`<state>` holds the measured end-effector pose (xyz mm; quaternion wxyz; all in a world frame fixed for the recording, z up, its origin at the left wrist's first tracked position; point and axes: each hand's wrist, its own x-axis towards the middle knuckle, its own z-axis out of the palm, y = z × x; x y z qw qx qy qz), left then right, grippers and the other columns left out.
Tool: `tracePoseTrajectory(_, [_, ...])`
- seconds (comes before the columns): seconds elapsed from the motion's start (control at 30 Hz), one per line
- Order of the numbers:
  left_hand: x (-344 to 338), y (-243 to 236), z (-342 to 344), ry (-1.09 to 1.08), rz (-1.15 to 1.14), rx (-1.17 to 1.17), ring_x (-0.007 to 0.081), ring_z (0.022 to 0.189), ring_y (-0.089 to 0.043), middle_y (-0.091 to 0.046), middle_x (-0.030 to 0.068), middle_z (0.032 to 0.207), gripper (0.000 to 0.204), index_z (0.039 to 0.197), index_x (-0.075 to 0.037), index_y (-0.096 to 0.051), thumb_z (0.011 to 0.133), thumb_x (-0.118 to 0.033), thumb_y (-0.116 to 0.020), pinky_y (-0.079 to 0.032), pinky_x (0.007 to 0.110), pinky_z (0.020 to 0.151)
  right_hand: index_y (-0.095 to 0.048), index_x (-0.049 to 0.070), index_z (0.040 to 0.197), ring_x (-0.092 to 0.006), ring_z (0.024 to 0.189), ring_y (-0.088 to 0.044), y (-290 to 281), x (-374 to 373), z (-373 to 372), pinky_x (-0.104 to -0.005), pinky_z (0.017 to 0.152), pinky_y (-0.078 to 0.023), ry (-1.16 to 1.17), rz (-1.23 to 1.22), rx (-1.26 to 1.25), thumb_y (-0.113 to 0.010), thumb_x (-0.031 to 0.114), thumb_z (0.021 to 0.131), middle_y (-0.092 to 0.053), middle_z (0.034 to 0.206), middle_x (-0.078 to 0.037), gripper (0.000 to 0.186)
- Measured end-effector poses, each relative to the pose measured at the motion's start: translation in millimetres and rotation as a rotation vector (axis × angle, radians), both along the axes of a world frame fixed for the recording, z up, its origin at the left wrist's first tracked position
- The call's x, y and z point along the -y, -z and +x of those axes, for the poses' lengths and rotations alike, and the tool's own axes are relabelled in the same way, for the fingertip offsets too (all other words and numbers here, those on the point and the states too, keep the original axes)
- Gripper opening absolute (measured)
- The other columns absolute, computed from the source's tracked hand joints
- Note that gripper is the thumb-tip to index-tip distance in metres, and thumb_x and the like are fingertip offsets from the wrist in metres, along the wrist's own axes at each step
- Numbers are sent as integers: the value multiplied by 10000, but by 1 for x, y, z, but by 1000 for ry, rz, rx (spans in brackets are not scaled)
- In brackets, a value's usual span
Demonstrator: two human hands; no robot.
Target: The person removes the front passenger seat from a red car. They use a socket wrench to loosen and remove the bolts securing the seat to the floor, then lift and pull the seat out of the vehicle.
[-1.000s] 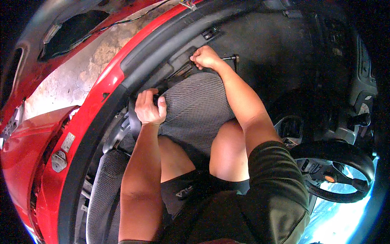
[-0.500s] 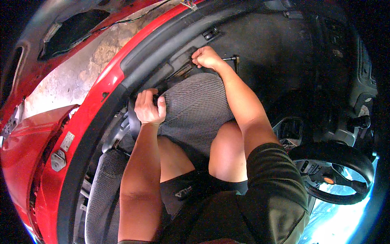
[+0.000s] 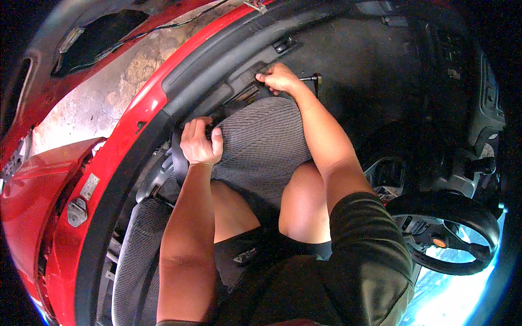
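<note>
- We are resting the left hand on the grey seat, thumb standing wide from fingers; the seat is extending to its right.
- We are curling the right hand beyond the seat's front edge; whether it is holding something, we cannot tell.
- We are seeing the metal rod pointing sideways, just right of this nearer hand.

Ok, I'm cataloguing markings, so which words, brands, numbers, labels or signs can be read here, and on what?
Pale label on the red door frame: too small to read.
White mark on the dark shorts: too blurred to read.
No other lettering is legible.
</note>
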<state>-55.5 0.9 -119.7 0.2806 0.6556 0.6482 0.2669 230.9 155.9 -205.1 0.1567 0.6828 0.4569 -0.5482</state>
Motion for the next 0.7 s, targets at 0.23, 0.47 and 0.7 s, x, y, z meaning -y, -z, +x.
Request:
tracePoseTrajectory(0.23, [-1,1,1,3,2,2,397,842,-631,-663,171,925,438,1014,-23,-682,1011,-431,-525,-511,468,764,-718,-54,955,-196,681,-674,8,9,5,-358,581,-565,109,113,-167,-777,286,945,-719,828,-110,345])
tracePoseTrajectory(0.47, [-1,-1,3,-1,-14,7,399,861,-637,-666,169,929,443,1012,-23,-682,1004,-440,-533,-515,468,776,-719,-54,953,-197,670,-661,16,10,13,-361,570,-571,181,85,-189,-769,201,920,-698,792,-90,261])
tracePoseTrajectory(0.7, [0,1,2,-21,-2,-3,389,853,-634,-669,151,933,391,984,-41,-672,950,-419,-575,-513,476,766,-715,-40,1039,-177,735,-669,0,-4,4,-348,609,-587,56,-122,-28,-740,81,872,-714,885,-85,207])
